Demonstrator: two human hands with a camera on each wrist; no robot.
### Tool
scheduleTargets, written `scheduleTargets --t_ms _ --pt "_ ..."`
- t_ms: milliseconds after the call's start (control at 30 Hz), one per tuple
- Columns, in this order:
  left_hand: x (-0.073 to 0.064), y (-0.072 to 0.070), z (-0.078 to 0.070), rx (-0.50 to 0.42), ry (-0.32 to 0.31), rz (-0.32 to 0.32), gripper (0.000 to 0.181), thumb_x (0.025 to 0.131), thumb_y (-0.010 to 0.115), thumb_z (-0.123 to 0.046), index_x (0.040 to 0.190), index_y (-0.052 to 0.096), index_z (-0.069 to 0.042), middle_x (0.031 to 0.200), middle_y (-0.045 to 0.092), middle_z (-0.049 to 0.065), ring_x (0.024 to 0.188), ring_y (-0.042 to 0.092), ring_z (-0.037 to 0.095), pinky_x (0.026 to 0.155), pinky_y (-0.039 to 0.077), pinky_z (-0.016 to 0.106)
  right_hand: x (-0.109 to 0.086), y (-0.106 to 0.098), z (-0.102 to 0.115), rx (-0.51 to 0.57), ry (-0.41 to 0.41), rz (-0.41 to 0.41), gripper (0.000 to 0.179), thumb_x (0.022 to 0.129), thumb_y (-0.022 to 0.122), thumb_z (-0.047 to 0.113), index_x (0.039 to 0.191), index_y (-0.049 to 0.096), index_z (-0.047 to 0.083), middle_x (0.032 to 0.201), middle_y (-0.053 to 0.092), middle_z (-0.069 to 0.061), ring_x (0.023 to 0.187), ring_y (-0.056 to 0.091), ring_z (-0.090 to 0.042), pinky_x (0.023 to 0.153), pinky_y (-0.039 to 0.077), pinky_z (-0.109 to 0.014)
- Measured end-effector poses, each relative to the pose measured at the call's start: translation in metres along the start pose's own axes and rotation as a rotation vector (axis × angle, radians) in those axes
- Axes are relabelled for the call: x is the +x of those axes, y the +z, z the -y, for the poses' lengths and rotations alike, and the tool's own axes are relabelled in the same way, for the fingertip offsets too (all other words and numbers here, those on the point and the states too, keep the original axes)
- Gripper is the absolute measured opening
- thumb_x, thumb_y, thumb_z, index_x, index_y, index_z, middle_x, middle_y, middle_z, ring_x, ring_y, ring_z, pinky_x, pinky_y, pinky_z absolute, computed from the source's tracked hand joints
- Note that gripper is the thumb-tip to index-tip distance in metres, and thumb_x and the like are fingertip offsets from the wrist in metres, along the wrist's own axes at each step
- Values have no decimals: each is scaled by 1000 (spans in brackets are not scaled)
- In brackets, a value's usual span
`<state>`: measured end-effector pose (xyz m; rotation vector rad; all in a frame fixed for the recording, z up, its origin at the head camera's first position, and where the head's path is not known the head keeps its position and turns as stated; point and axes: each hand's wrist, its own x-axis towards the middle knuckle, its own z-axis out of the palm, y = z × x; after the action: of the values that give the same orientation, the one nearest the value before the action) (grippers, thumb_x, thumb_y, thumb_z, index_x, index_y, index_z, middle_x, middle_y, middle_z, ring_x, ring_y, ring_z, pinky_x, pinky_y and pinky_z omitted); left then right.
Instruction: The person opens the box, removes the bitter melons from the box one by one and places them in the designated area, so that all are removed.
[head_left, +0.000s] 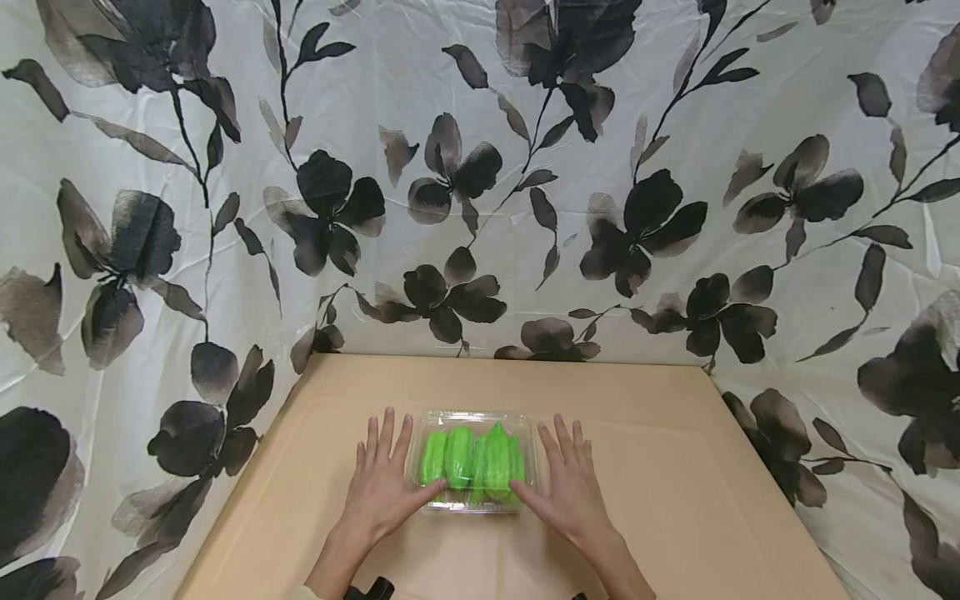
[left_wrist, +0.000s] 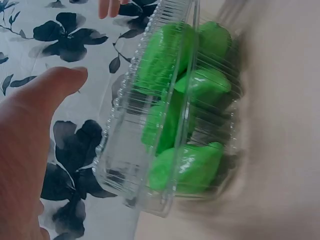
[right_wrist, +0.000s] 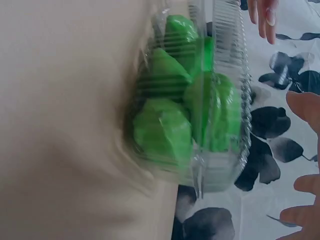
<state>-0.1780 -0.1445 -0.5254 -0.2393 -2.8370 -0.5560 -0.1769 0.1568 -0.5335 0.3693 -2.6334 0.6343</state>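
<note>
A clear plastic clamshell box (head_left: 480, 506) sits on the tan board, its ribbed lid closed. Through the plastic show several bright green, ridged, elongated pieces (head_left: 459, 458) lying side by side; they look like vegetables or fruit. At the box's left side, my left hand (head_left: 384, 483) is held with fingers spread and pointing forward, its thumb (left_wrist: 67, 82) apart from the lid in the left wrist view. My right hand (head_left: 572, 487) mirrors it on the right side, fingers likewise spread. In the head view both thumbs overlap the box's near corners. Neither hand grips anything.
The tan board (head_left: 675, 467) extends around the box to both sides and behind it. A white cloth with dark flowers (head_left: 525, 217) hangs behind the board and runs along its left and right edges. Part of a black wrist device (head_left: 371, 588) shows near my left wrist.
</note>
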Motion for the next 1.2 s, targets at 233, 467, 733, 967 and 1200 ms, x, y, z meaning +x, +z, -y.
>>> scheduleTargets --t_ms 233,467,733,967,1200 --pt "-6 7 4 -79 -6 12 123 72 68 -79 161 17 -12 170 0 17 154 5 46 122 26 69 -2 9 6 -12 -103 -78 95 71 82 55 146 49 7 155 42 -20 144 33 -48 116 35 -69" --pt "-13 19 8 -155 -54 28 125 71 74 -73 161 15 -9 170 -2 16 154 4 45 123 26 66 -7 19 12 -20 -195 -149 94 65 87 52 141 54 7 148 50 -20 130 45 -42 96 48 -57" --pt "-21 32 8 -250 -119 57 123 75 73 -70 162 11 -9 170 -6 14 154 5 45 109 46 66 -15 34 14 -66 -251 -172 96 57 93 50 137 57 11 139 56 -17 121 49 -33 88 48 -45" --pt "-26 46 9 -374 -180 83 129 73 75 -70 162 4 -10 169 -7 16 153 10 47 114 42 64 -22 46 17 -86 -310 -242 87 54 94 44 128 63 12 123 61 -11 111 53 -29 82 48 -38" --pt "-34 62 10 -413 -160 13 132 71 80 -67 161 6 -6 167 5 24 147 27 48 111 47 59 -31 57 22 -83 -370 -310 77 53 93 35 121 67 11 110 59 -6 103 51 -23 79 39 -33"
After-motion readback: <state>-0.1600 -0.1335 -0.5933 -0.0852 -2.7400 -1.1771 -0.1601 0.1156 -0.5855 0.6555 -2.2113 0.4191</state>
